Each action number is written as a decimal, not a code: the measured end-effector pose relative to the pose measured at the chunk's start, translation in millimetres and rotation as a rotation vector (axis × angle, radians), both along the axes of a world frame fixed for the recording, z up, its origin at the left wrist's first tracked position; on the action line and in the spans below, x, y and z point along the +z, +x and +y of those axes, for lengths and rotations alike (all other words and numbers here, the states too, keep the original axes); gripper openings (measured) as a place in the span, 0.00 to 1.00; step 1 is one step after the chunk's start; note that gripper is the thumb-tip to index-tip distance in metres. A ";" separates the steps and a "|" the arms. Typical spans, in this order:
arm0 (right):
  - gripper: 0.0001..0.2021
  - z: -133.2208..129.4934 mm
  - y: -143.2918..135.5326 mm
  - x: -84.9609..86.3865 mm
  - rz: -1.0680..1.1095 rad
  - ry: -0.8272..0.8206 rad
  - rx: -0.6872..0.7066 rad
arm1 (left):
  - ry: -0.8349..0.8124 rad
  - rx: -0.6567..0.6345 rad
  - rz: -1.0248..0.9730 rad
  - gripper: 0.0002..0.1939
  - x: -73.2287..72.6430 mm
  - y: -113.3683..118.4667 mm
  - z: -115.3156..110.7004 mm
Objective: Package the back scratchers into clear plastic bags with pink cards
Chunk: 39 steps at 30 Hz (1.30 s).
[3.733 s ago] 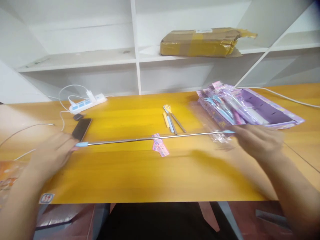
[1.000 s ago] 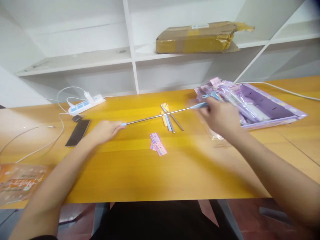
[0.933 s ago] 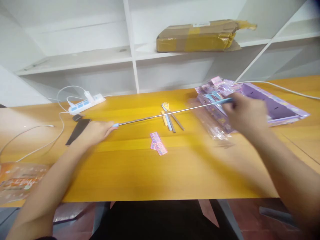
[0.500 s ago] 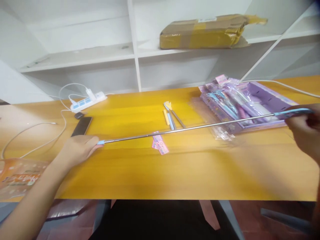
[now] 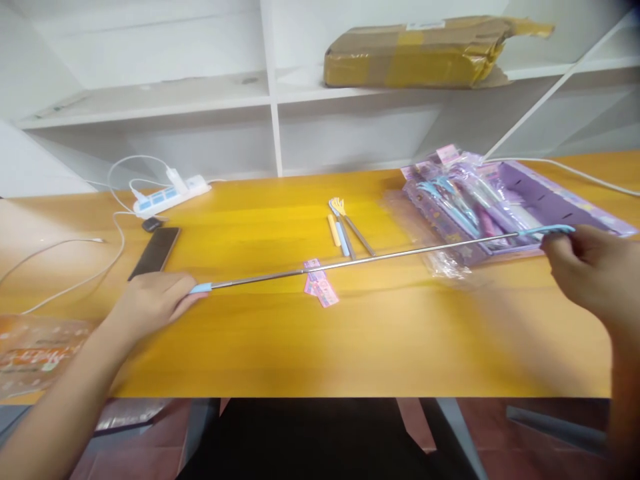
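A telescopic back scratcher [image 5: 400, 254] stretches across the view above the table, its thin metal rod drawn out long. My left hand [image 5: 159, 299] is closed around its light blue handle at the left. At the right, my right hand [image 5: 595, 267] pinches the blue scratcher head; the fingertips are partly hidden. Beyond the rod lie a yellow-handled back scratcher [image 5: 334, 230] and a blue-handled back scratcher [image 5: 343, 239], both short, side by side. Pink printed cards [image 5: 325, 291] lie on the table under the rod.
A purple display box [image 5: 545, 200] with several wrapped scratchers stands at the right. On the left are a power strip [image 5: 173, 197], a phone [image 5: 156, 252] and an orange-printed plastic bag [image 5: 40, 353]. A taped carton [image 5: 410, 57] sits on the white shelf behind.
My right hand has moved left and slightly down with the scratcher head, and the extended rod looks shorter. My left hand keeps its grip on the handle. The view has shifted a little.
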State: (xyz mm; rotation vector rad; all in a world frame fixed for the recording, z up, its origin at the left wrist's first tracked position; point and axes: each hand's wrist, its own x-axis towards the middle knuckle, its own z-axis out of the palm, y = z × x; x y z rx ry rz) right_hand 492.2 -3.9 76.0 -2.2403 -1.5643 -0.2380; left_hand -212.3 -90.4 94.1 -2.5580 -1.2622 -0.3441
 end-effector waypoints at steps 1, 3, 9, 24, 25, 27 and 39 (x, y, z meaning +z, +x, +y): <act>0.29 3.4 -4.3 3.2 0.024 -0.043 -0.010 | 0.008 0.000 -0.015 0.14 0.5 2.6 4.6; 0.24 10.0 -17.4 9.0 0.059 -0.108 0.002 | 0.014 -0.001 -0.035 0.16 2.7 11.8 13.7; 0.13 26.0 -100.1 12.3 -0.066 -0.187 0.207 | 0.002 0.033 -0.048 0.22 -3.5 76.7 41.5; 0.16 -18.1 -264.6 -46.6 -0.182 -0.404 0.741 | -0.385 0.062 -0.288 0.23 -74.9 150.0 52.7; 0.16 -17.7 -263.1 -48.3 -0.169 -0.377 0.746 | -0.396 0.059 -0.307 0.22 -74.6 148.9 53.4; 0.18 -16.4 -259.8 -48.0 -0.146 -0.317 0.768 | -0.417 0.057 -0.343 0.21 -73.2 147.3 55.4; 0.19 37.3 -179.3 -14.9 -0.179 -0.134 0.386 | -0.507 0.058 -0.454 0.21 -69.5 146.6 63.3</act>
